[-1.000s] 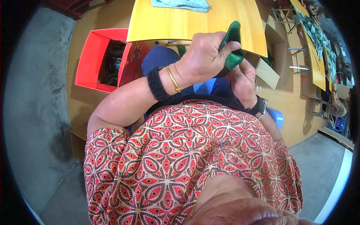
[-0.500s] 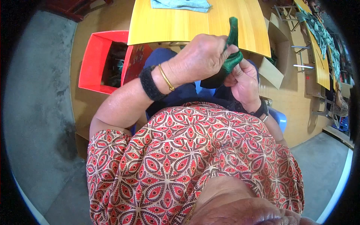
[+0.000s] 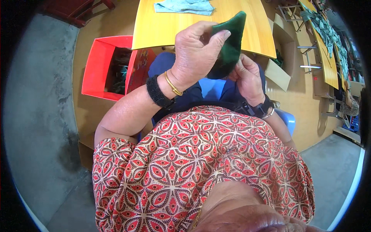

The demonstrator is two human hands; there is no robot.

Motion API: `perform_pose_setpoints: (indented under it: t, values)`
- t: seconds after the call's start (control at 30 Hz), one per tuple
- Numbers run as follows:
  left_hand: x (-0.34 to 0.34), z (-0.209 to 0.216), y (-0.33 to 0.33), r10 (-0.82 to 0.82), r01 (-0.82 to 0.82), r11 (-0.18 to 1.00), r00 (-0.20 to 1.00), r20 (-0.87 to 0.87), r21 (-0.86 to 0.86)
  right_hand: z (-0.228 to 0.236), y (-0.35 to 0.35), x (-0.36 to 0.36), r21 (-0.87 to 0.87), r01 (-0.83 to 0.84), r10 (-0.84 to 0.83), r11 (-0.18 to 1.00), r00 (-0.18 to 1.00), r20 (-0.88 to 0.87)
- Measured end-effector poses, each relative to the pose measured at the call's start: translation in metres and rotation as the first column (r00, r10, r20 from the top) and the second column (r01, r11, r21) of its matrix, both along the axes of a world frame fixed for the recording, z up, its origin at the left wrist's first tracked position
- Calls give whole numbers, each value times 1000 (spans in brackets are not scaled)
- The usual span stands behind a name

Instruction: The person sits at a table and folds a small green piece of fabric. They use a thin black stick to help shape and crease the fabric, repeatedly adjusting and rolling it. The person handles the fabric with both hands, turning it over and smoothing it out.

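I hold a dark green piece of cloth [image 3: 230,44] up over my lap, in front of the near edge of a yellow table [image 3: 174,27]. My left hand [image 3: 195,54] pinches its left side between thumb and fingers; a gold bangle and a black wrist strap sit on that wrist. My right hand [image 3: 247,79] grips the cloth's lower edge from beneath, and the cloth hides part of its fingers. The cloth now stands spread, with a pointed top corner.
A light blue cloth [image 3: 183,5] lies at the table's far edge. A red open box [image 3: 98,65] with dark items stands on the floor to my left. An open cardboard box [image 3: 280,58] is to my right. Further right, another yellow table [image 3: 324,50] carries several green cloths.
The green cloth was bunched in my fingers; now it is opened out and raised higher. My left hand moved up and turned; my right hand stays under it.
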State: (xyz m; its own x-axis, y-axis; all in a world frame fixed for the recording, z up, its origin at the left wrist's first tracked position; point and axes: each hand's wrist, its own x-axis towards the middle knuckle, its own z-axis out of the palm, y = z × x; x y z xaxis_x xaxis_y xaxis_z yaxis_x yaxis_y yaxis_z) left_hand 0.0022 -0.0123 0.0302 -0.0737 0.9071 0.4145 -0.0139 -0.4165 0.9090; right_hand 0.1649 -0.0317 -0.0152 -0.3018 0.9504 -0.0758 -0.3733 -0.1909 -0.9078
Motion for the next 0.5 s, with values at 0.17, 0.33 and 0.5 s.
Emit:
perform_pose_setpoints:
  t: [0.17, 0.33, 0.5]
  values:
    - [-1, -6, 2, 18, -21, 995, 999, 30, 95, -5, 4, 9, 213, -46, -13, 976, 963, 270]
    - [-3, -1, 0, -51, 49, 996, 998, 24, 79, -12, 5, 23, 367, -116, -81, 923, 874, 480]
    - [-2, 0, -7, -301, 311, 946, 948, 104, -92, 0, 1, 14, 465, -150, -176, 873, 792, 585]
